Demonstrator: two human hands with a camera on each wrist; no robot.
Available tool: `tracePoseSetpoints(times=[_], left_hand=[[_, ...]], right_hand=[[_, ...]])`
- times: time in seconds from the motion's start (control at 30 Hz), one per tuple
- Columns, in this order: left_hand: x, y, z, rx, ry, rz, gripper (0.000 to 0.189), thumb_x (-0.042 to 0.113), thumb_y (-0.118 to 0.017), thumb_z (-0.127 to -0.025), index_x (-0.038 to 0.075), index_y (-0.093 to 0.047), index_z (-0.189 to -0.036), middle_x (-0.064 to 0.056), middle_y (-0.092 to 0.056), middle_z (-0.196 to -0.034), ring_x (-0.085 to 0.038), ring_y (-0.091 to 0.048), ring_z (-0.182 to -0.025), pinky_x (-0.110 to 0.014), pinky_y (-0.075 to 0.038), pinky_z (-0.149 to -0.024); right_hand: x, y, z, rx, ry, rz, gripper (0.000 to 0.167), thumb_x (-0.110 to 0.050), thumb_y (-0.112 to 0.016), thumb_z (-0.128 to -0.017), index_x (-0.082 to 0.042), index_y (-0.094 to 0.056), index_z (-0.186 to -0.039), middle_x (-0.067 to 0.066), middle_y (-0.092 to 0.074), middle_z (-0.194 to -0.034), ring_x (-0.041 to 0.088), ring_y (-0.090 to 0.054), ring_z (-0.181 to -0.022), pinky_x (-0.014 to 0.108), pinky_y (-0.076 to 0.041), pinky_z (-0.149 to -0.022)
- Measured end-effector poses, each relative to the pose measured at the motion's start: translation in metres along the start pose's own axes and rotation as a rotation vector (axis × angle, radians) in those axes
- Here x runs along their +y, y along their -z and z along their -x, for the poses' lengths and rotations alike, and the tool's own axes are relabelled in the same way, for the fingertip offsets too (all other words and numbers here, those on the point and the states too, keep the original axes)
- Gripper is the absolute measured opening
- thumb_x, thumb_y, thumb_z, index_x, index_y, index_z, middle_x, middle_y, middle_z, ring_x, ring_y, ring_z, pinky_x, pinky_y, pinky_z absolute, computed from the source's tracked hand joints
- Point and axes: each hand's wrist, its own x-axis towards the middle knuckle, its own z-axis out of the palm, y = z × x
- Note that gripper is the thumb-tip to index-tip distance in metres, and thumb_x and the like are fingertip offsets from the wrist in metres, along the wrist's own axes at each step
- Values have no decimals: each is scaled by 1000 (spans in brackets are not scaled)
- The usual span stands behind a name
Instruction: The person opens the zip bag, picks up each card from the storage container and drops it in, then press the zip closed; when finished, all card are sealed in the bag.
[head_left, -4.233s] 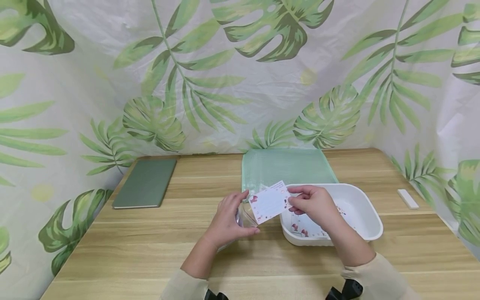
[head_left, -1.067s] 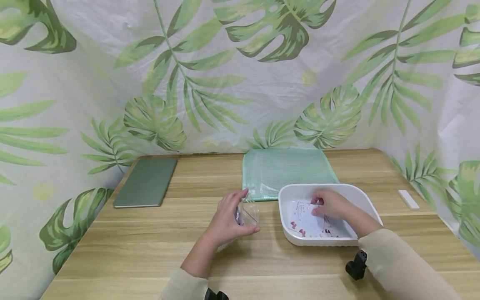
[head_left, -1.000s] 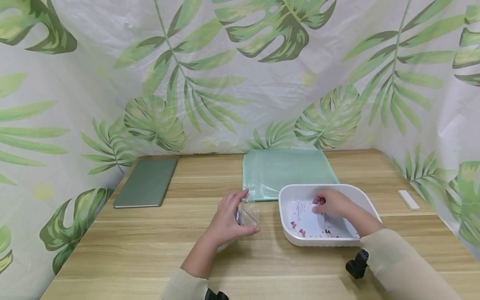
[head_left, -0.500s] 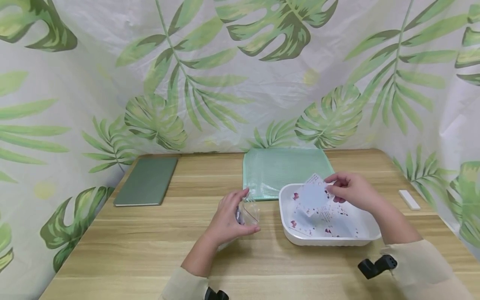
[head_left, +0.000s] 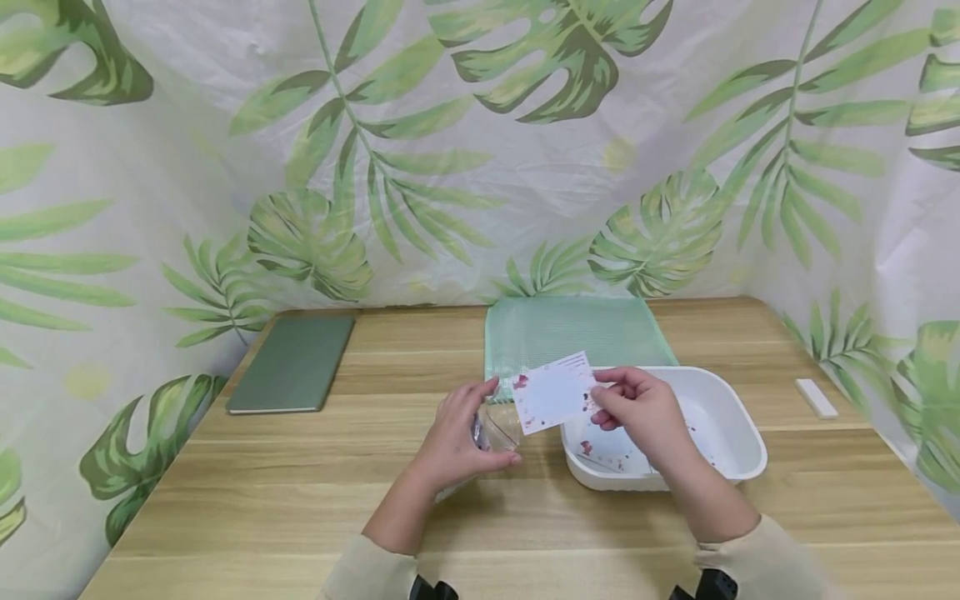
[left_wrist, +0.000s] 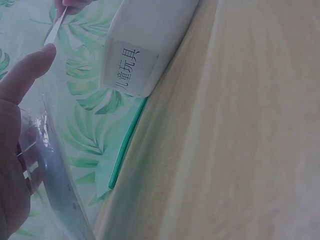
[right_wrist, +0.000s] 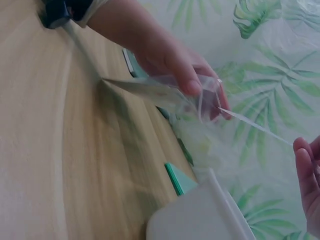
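My left hand (head_left: 450, 442) holds a clear plastic bag (head_left: 502, 427), its mouth spread between thumb and fingers and facing right. In the right wrist view the bag (right_wrist: 155, 92) slants down to the table with something flat and pale inside. My right hand (head_left: 643, 410) pinches a white card (head_left: 553, 393), printed with small red figures and lines, by its right edge. The card's left end is at the bag's mouth; from the right wrist view I cannot tell whether its tip is inside. Below it, a white plastic basin (head_left: 742, 425) holds more printed cards (head_left: 611, 458).
Behind the basin lies a green mesh pouch (head_left: 577, 333). A dark green notebook (head_left: 292, 364) rests at the table's (head_left: 300, 500) back left, and a small white bar (head_left: 817, 398) near its right edge. A label with Chinese characters (left_wrist: 129, 67) is on the basin's side.
My right hand has lifted a card out of the basin and brought it left to the bag's mouth. My left hand with the bag has stayed nearly still.
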Motion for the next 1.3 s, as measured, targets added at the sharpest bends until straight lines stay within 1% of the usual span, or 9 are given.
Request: tracePoseSetpoints(times=[0.1,0.23,0.5,0.8,0.97,1.1,1.13,1.17,1.3], left_hand=[[0,0,-1,2,3,-9,105,38,-92,-58,13,-43,-148,-8,-51,-139,-30,-45,-129,-52,-37,-108],[1,-1,-2,1,11,-21,107,37,-93,-57,14,-42,-148,-8,-51,-138,-30,-44,-129,-51,-35,-109],[0,-1,-1,-6,2,-49,110,37,-94,-55,12,-41,-148,-10,-51,-139,-31,-44,-129,-51,-33,-110],[0,-1,0,-22,16,-43,109,39,-92,-57,15,-39,-150,-10,-49,-139,-30,-43,-128,-51,-33,-109],[0,0,0,5,-9,-28,106,40,-91,-58,12,-42,-148,-10,-52,-136,-29,-46,-125,-49,-35,-106],[0,0,-1,23,-18,-26,103,40,-90,-58,10,-45,-145,-10,-54,-134,-29,-47,-123,-48,-36,-105],[0,0,-1,26,-18,-28,102,40,-90,-59,9,-45,-145,-10,-54,-134,-29,-47,-124,-48,-37,-104],[1,0,-2,28,-18,-27,102,39,-90,-59,9,-45,-145,-10,-54,-134,-29,-47,-124,-48,-37,-104],[0,0,-2,35,-25,-33,101,38,-90,-59,7,-46,-144,-11,-54,-134,-31,-48,-124,-49,-37,-104]], right_hand=[[-1,-8,1,0,-48,-5,32,-7,-64,-91,7,-61,-119,-3,-62,-71,7,-65,-61,23,-57,-62],[-3,-11,-1,-2,-71,8,32,-7,-64,-90,8,-60,-118,-3,-62,-70,7,-63,-59,22,-56,-60],[-6,-16,-5,-45,-68,-16,33,-3,-61,-90,11,-59,-119,-3,-62,-70,5,-63,-59,21,-56,-60],[-6,-24,-7,-47,-35,-46,31,-5,-63,-91,9,-61,-118,-3,-62,-71,5,-64,-62,21,-56,-62],[1,-38,-3,-52,-36,-39,28,-6,-64,-90,5,-63,-116,-1,-63,-73,8,-65,-62,19,-53,-55],[8,-50,0,-92,-25,-45,30,-3,-62,-89,5,-64,-117,3,-64,-77,9,-68,-66,21,-55,-58],[9,-52,0,-107,-18,-55,31,-1,-61,-88,6,-63,-118,4,-64,-78,9,-68,-67,22,-57,-62],[10,-55,0,-128,-9,-66,32,1,-60,-88,8,-63,-119,4,-64,-79,8,-68,-68,23,-58,-65],[15,-60,0,-217,27,-57,35,1,-62,-88,9,-61,-122,5,-66,-80,6,-68,-69,27,-59,-68]])
